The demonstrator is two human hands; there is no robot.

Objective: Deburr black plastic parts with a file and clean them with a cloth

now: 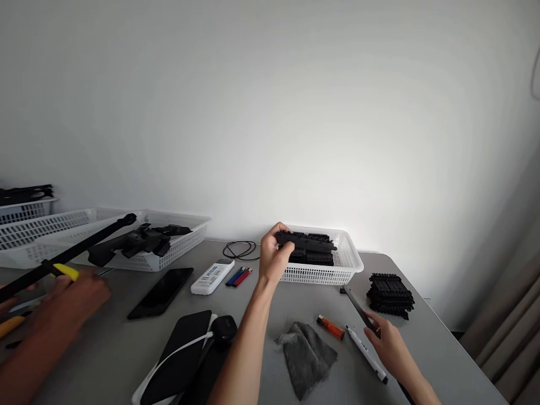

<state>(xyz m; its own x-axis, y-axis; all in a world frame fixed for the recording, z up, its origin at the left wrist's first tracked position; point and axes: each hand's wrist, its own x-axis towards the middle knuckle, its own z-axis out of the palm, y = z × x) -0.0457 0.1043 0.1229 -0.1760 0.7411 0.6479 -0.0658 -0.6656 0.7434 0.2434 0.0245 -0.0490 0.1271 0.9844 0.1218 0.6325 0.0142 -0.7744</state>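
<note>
My left hand is closed around a long black plastic strip with a toothed edge, held above a white basket. Inside that basket lie rows of similar black parts. Low over the table at the right, my right hand grips a thin, dark, long tool; its exact kind is unclear. Its far end reaches toward the basket's front right corner. Just beyond the right hand sits a stack of black toothed parts. A white marker lies beside the right hand.
A grey cloth and an orange lighter lie between my arms. Farther left are two lighters, a white device, a phone and a cable. A co-worker's hand holds a yellow-handled tool beside baskets.
</note>
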